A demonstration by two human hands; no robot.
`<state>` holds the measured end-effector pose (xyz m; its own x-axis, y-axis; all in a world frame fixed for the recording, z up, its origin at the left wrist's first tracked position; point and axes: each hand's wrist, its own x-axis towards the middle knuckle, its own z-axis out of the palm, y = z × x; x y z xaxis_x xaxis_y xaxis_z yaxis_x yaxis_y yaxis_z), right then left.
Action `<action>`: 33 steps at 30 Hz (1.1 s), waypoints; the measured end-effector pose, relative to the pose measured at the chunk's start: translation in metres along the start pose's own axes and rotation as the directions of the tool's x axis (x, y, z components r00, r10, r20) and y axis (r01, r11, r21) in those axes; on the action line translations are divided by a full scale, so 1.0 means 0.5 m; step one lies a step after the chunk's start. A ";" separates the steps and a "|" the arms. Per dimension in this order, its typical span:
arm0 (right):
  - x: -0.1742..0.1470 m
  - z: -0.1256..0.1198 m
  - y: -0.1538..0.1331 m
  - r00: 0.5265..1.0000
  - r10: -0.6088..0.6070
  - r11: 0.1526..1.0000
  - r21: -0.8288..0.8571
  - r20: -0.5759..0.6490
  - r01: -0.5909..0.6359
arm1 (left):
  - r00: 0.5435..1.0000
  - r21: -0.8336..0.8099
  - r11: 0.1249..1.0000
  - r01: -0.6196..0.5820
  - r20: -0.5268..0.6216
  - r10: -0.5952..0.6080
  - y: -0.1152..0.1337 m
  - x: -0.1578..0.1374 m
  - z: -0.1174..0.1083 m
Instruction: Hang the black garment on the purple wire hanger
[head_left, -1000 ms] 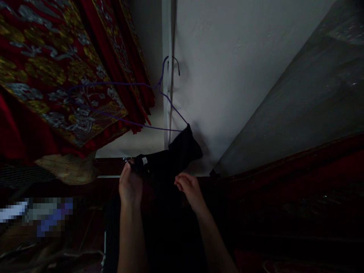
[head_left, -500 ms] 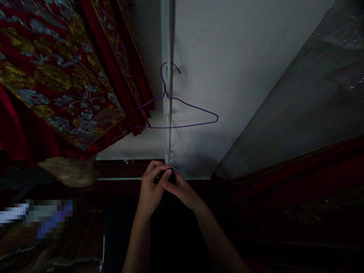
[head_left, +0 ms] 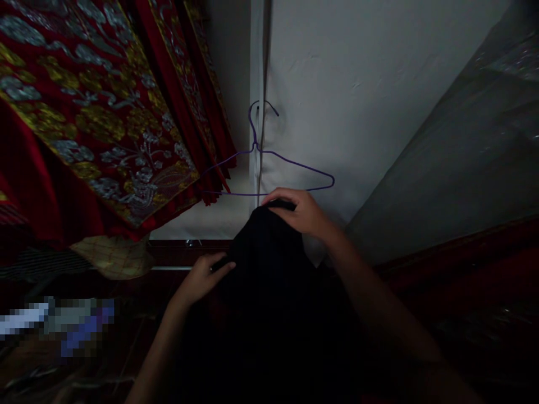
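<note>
Head view: I see limp black cloth gathered between both hands, just below a hanging, slim purple wire hanger. The left hand's grip pinches its side; the right hand's, its top. Spreading seems underway; next calls for steady, even tension.

1 head-worn view, forward and downward, near the black cloth, the purple hanger farther off
</note>
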<state>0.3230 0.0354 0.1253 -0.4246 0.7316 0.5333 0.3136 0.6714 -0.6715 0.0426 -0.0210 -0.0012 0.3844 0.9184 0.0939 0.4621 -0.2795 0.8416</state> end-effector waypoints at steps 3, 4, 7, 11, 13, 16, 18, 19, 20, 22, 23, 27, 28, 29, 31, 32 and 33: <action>0.031 -0.008 0.064 0.991 0.023 0.994 -0.104 -0.133 -0.037 | 0.996 0.014 0.998 0.066 -0.067 -0.065 0.000 0.002 -0.043; 0.036 -0.008 0.088 0.988 0.059 0.989 -0.127 -0.140 -0.077 | 0.994 0.004 0.996 0.085 -0.067 -0.085 0.000 -0.001 -0.053; 0.035 -0.009 0.149 0.975 0.190 0.964 -0.165 -0.113 -0.207 | 0.993 -0.005 0.993 0.115 0.022 -0.115 -0.011 -0.011 -0.071; 0.002 -0.031 0.161 0.978 0.208 0.972 -0.114 0.009 -0.206 | 0.960 0.166 0.971 0.172 0.191 -0.203 -0.044 -0.018 -0.095; -0.018 -0.051 0.144 0.979 0.199 0.976 -0.099 0.045 -0.194 | 0.957 0.221 0.958 0.182 0.183 -0.224 -0.052 -0.012 -0.114; -0.037 -0.086 0.118 0.973 0.229 0.967 -0.124 0.033 -0.223 | 0.987 0.311 0.942 0.128 0.051 -0.152 -0.031 0.014 -0.152; -0.042 -0.109 0.108 0.970 0.241 0.962 -0.140 0.029 -0.235 | 0.998 0.385 0.921 0.054 -0.040 -0.042 0.001 0.040 -0.180; -0.044 -0.120 0.105 0.970 0.241 0.960 -0.153 0.027 -0.234 | 0.997 0.406 0.914 0.010 -0.070 0.020 0.021 0.054 -0.192; -0.045 -0.129 0.103 0.971 0.239 0.958 -0.170 0.025 -0.231 | 0.993 0.415 0.909 -0.035 -0.090 0.080 0.042 0.066 -0.202; -0.047 -0.139 0.101 0.972 0.234 0.954 -0.198 0.018 -0.226 | 0.976 0.415 0.901 -0.124 -0.111 0.185 0.087 0.088 -0.215; -0.048 -0.140 0.100 0.971 0.238 0.953 -0.197 0.020 -0.229 | 0.965 0.415 0.895 -0.165 -0.118 0.233 0.109 0.098 -0.216; -0.054 -0.118 0.089 0.963 0.260 0.960 -0.129 0.072 -0.250 | 0.899 0.393 0.859 -0.327 -0.151 0.411 0.191 0.132 -0.194; -0.056 -0.108 0.083 0.965 0.251 0.964 -0.116 0.082 -0.240 | 0.881 0.383 0.854 -0.351 -0.173 0.440 0.207 0.141 -0.186; -0.058 -0.100 0.076 0.970 0.229 0.970 -0.108 0.085 -0.220 | 0.862 0.366 0.854 -0.370 -0.208 0.463 0.219 0.149 -0.178; -0.066 -0.087 0.060 0.982 0.175 0.980 -0.109 0.077 -0.166 | 0.815 0.290 0.867 -0.406 -0.313 0.487 0.233 0.162 -0.168; -0.073 -0.084 0.052 0.987 0.147 0.983 -0.119 0.063 -0.139 | 0.799 0.237 0.874 -0.425 -0.355 0.484 0.235 0.166 -0.167; -0.081 -0.085 0.046 0.992 0.121 0.984 -0.138 0.037 -0.115 | 0.789 0.190 0.878 -0.440 -0.385 0.479 0.233 0.167 -0.167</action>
<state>0.3835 0.0262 0.1101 -0.4149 0.8028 0.4282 0.4743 0.5925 -0.6512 0.0618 0.0467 0.1495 0.2173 0.6986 0.6817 0.3885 -0.7026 0.5961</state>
